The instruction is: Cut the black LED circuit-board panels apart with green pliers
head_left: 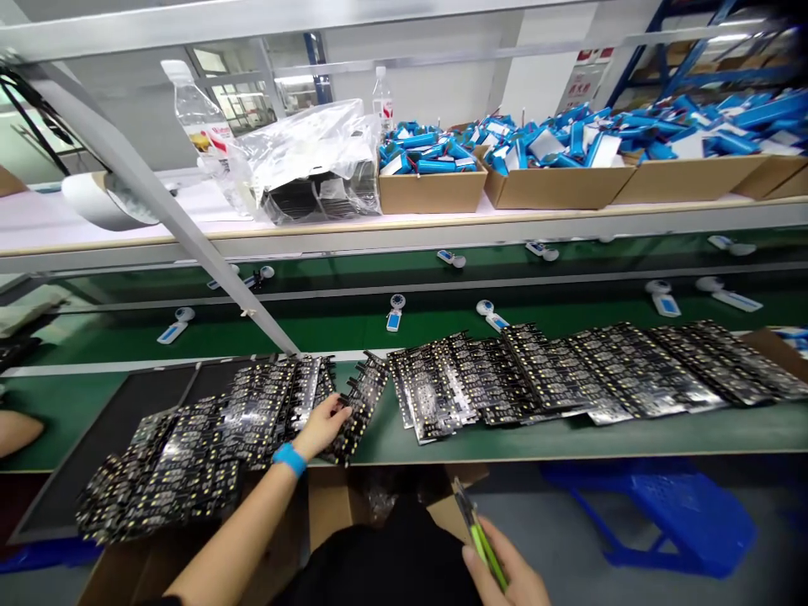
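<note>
My left hand (325,423), with a blue band on the wrist, pinches the edge of a black circuit board panel (368,389) at the bench's front middle. My right hand (505,568) is wrapped round the green handles of a cutting tool (483,539), low in front of the bench, its metal jaws pointing up and left. Overlapping black panels (258,404) lie left of my left hand, partly on a dark tray (94,438). Another long row of panels (561,370) spreads to the right on the green bench.
White devices with blue labels (395,313) lie on the green surface behind. Above, a shelf (429,223) holds cartons of blue battery packs (429,192), bottles and a bagged stack. A slanted metal post (208,261) stands left. Below are open cartons (329,501) and a blue stool (669,513).
</note>
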Tool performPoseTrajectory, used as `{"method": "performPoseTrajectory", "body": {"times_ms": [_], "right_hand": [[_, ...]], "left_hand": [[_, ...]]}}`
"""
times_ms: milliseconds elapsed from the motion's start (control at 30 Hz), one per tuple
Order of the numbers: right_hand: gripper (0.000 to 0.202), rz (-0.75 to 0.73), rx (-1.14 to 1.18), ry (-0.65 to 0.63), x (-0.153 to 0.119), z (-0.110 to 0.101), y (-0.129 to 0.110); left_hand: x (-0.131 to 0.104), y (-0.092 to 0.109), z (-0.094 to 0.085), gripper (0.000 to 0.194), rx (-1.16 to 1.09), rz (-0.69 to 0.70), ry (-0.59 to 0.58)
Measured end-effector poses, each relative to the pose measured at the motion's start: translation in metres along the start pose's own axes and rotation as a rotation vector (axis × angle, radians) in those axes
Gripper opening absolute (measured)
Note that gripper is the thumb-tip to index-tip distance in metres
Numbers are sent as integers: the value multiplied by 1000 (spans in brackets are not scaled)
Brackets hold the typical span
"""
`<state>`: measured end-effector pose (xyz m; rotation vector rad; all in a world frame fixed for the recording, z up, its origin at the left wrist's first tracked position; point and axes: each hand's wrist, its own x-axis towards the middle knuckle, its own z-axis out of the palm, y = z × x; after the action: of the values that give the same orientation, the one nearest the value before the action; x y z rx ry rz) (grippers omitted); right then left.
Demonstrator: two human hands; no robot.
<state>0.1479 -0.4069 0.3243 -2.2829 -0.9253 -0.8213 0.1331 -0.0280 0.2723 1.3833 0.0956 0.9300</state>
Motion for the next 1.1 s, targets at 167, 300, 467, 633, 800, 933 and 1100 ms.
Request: {"method": "performPoseTrajectory", "body": {"times_ms": [167, 300, 467, 633, 800, 933, 1100], "right_hand": [[46, -447, -79, -145, 19, 1, -83], [51, -576, -162, -306, 27, 8, -123], [48, -526, -168, -500, 31, 14, -122], [43, -598, -157, -589, 27, 21, -116], [52, -737, -591, -233, 11, 38, -102], [50, -676, -430, -452, 10, 30, -96], [53, -653, -568, -429, 0, 19, -89]], "left_hand": [[-112, 11, -66, 20, 12, 98, -242], [-170, 15, -83, 25, 70, 82, -314], [-193, -1, -88, 24, 124, 68, -281], [-201, -5, -94, 24, 155, 70, -291], [-206, -3, -95, 27, 234, 44, -293], [-207, -16, -95, 33, 214, 13, -287], [-209, -35, -91, 45, 166, -62, -252]]}}
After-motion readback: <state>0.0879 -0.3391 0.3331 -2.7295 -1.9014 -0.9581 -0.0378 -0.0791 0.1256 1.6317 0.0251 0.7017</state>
